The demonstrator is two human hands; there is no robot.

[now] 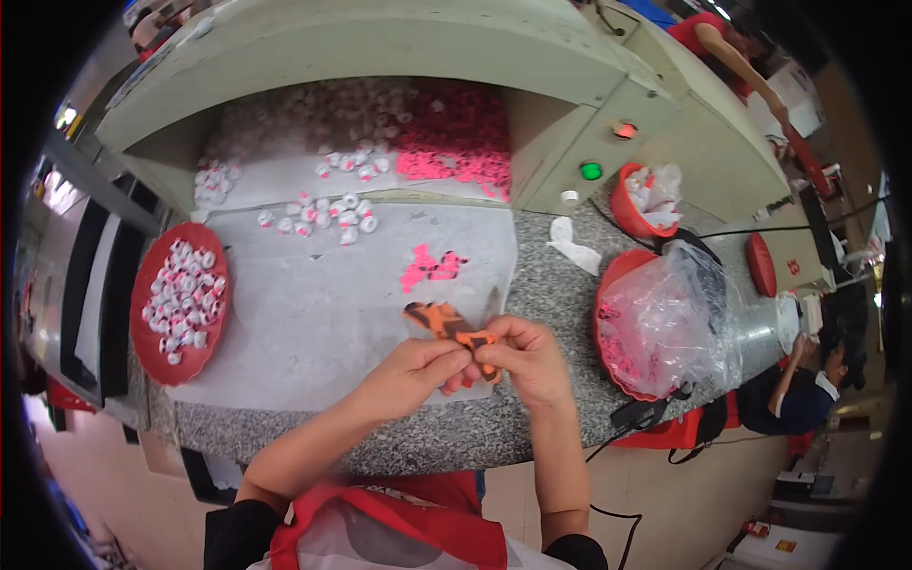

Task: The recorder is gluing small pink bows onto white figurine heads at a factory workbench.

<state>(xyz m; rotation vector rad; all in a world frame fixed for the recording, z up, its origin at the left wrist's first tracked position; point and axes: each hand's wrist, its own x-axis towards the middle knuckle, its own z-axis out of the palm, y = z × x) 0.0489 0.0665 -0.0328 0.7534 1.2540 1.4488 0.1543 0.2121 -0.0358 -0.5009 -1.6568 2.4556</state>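
Above the near part of a white sheet (313,351), my two hands meet in front of me. My left hand (418,375) is closed in a pinch on an elongated orange-and-black patterned piece (439,319); its exact kind is unclear. My right hand (532,366) pinches the same piece at its near end. A blurred grey pointed shape (492,302) shows just beyond the right fingers; whether that hand holds it I cannot tell. Farther off on the sheet lie small flat pink pieces (432,266) with dark marks. Behind them sit several small white round parts (348,217) with pink spots.
A red basket (217,323) of white parts stands left. Ahead, a pale metal housing (380,47) overhangs heaps of white parts and pink pieces (456,157). At right are a red basket (600,332) with a clear bag (665,313), a smaller red basket (627,214) and cables.
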